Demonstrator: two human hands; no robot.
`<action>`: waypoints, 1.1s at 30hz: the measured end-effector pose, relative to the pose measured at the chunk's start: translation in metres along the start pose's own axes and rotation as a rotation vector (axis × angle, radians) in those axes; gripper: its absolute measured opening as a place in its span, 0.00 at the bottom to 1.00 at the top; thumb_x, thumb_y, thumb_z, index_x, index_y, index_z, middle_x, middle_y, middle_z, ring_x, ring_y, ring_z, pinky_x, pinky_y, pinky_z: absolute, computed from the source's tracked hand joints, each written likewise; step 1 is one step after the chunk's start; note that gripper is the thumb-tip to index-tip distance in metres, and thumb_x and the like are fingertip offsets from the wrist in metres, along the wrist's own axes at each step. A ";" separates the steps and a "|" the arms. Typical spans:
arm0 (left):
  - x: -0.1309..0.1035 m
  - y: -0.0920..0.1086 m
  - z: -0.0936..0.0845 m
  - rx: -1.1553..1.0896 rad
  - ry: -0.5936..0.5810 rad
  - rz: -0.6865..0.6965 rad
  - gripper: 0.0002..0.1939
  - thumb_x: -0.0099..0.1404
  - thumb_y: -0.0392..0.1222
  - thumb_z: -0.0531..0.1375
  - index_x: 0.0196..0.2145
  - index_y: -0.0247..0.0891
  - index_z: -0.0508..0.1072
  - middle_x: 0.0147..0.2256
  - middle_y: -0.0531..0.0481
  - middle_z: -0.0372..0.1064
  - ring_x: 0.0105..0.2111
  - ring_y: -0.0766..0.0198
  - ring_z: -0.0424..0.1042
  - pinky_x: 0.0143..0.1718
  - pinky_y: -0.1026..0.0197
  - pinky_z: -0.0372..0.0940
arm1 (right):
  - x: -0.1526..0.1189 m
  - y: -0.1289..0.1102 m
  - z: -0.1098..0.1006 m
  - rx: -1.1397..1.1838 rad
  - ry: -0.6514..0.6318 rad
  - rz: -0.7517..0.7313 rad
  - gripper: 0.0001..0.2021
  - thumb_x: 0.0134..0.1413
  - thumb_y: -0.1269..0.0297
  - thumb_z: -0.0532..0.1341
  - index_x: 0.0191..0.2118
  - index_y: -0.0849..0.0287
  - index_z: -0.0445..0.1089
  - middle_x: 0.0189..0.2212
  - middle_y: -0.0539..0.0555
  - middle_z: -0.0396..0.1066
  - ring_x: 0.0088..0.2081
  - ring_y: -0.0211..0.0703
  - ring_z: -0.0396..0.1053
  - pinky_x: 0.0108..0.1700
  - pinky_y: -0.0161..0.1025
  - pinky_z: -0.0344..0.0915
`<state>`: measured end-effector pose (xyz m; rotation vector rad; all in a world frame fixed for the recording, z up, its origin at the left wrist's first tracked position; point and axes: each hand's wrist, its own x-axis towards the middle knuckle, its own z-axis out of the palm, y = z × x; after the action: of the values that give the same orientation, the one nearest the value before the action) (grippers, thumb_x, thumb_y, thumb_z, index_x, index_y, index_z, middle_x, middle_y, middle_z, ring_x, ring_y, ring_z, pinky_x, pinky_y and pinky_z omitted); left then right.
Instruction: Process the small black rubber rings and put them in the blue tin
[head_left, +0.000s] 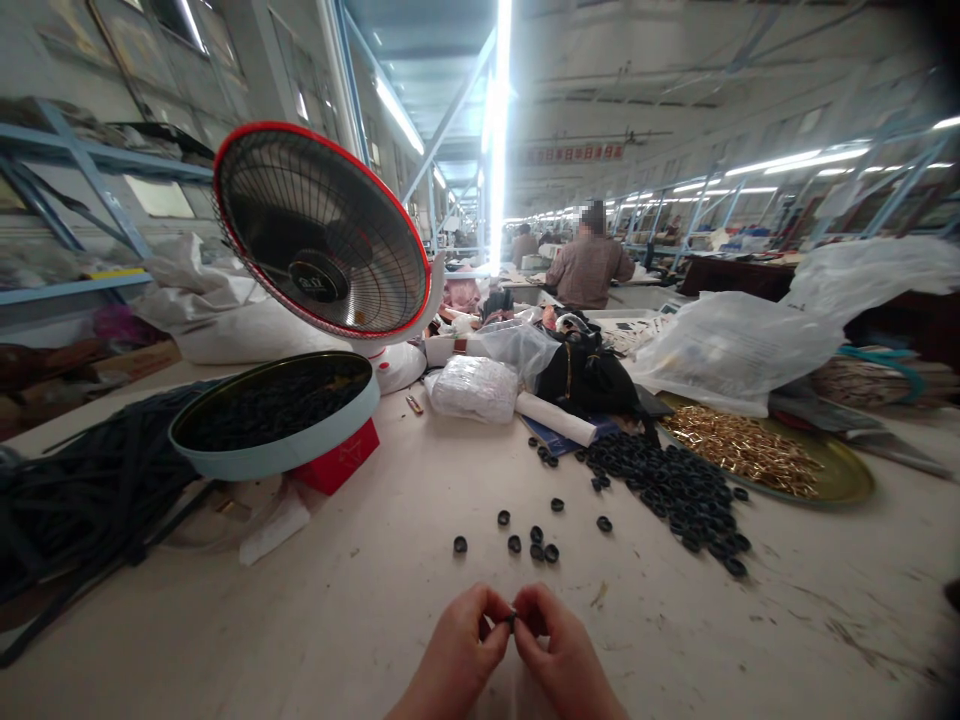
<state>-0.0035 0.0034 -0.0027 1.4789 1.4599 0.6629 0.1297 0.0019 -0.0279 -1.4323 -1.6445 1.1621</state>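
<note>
1. Ring [512, 619], small and black, sits pinched between the fingertips of both hands, low centre of view, just above the table [375, 600]
2. Heater dish [322, 230] with red rim stands far left; round tin [274, 412] of black parts in front of it, propped on a red box [337, 460]
3. Brass tray [840, 480] of gold-coloured fittings on the right; loose pile of black rings [675, 490] beside it, a few strays [536, 540] nearer the hands
4. Left hand [457, 655]: thumb and forefinger closed narrow on the ring
5. Right hand [559, 655]: same pinch from the other side, fingertips touching it
6. Risk, my read: the ring is tiny and the grip covers little of it, so a slip could drop it among the strays, where it would be lost
7. Hard to tell: the ring is mostly hidden by the fingers, so I can't say if it is one piece or two. Both wrists are cut off at the bottom edge, and the far right corner is dark
</note>
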 end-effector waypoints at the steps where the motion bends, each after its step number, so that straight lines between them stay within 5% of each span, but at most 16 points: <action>1: 0.002 -0.002 0.001 0.041 0.025 0.011 0.03 0.51 0.35 0.52 0.25 0.36 0.64 0.22 0.55 0.60 0.22 0.69 0.59 0.25 0.66 0.54 | 0.001 -0.001 0.001 0.011 -0.018 0.000 0.06 0.46 0.66 0.51 0.31 0.60 0.62 0.27 0.52 0.65 0.30 0.39 0.64 0.34 0.36 0.59; 6: 0.002 -0.001 0.005 0.193 0.126 0.078 0.05 0.53 0.33 0.49 0.26 0.36 0.63 0.26 0.51 0.62 0.27 0.66 0.60 0.30 0.64 0.55 | 0.007 0.000 -0.001 0.092 -0.088 -0.001 0.09 0.46 0.67 0.51 0.33 0.61 0.66 0.30 0.54 0.68 0.33 0.40 0.65 0.36 0.37 0.60; 11: -0.006 0.009 -0.001 0.119 -0.023 0.139 0.09 0.55 0.36 0.51 0.33 0.37 0.68 0.33 0.49 0.65 0.30 0.65 0.62 0.33 0.64 0.56 | 0.011 0.008 -0.007 0.179 -0.082 0.023 0.04 0.44 0.67 0.53 0.28 0.60 0.63 0.24 0.49 0.65 0.29 0.37 0.63 0.33 0.35 0.59; 14: -0.006 0.008 -0.006 0.035 -0.049 0.082 0.09 0.53 0.36 0.53 0.33 0.37 0.69 0.31 0.51 0.65 0.27 0.68 0.60 0.29 0.65 0.56 | 0.010 0.009 -0.008 0.260 -0.101 0.027 0.06 0.45 0.66 0.53 0.31 0.60 0.64 0.27 0.50 0.66 0.31 0.38 0.64 0.35 0.36 0.60; 19: 0.000 0.002 -0.004 -0.016 -0.025 0.039 0.04 0.51 0.36 0.54 0.28 0.35 0.66 0.23 0.56 0.60 0.22 0.71 0.56 0.25 0.67 0.53 | 0.005 0.004 -0.007 0.037 -0.097 -0.072 0.11 0.45 0.70 0.51 0.34 0.59 0.69 0.31 0.54 0.68 0.36 0.41 0.65 0.39 0.38 0.60; 25: 0.002 -0.001 0.000 -0.029 -0.020 -0.002 0.04 0.48 0.34 0.53 0.26 0.36 0.64 0.21 0.57 0.56 0.22 0.70 0.56 0.24 0.67 0.52 | 0.002 0.002 -0.005 0.088 -0.107 -0.009 0.11 0.45 0.70 0.51 0.34 0.59 0.69 0.33 0.54 0.70 0.37 0.42 0.66 0.40 0.38 0.60; 33: 0.007 0.000 0.005 0.045 0.180 0.040 0.02 0.51 0.34 0.50 0.24 0.37 0.61 0.25 0.54 0.58 0.25 0.68 0.58 0.28 0.64 0.55 | 0.009 0.003 -0.001 -0.011 -0.098 0.035 0.10 0.47 0.65 0.51 0.32 0.61 0.68 0.27 0.54 0.69 0.30 0.41 0.65 0.34 0.37 0.59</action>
<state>0.0013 0.0087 -0.0065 1.5188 1.5937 0.8093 0.1296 0.0108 -0.0308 -1.4368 -1.7004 1.2630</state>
